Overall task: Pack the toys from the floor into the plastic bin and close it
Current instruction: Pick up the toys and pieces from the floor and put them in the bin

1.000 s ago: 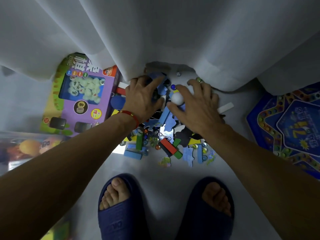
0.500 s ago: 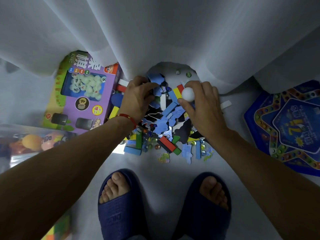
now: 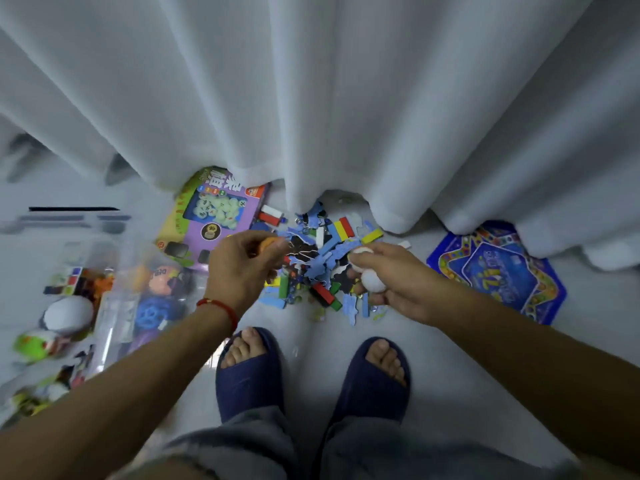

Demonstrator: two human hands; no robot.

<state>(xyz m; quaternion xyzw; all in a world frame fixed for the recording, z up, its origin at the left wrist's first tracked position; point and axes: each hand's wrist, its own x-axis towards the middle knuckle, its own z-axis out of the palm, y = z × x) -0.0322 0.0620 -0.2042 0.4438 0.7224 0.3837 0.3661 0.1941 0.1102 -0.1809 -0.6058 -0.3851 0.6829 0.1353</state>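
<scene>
both hands lifted above the toy pile, each holding small balls.

the left hand (image 3: 242,268) curls its fingers round an orange ball (image 3: 271,242); the right hand (image 3: 398,282) grips two white balls (image 3: 373,281), one at the fingertips, one in the palm. the pile of loose toys (image 3: 323,261) lies on the floor between and just beyond the hands, at the curtain (image 3: 346,98) hem. the clear plastic bin (image 3: 104,296), partly filled and blurred, sits left of the left forearm.
</scene>
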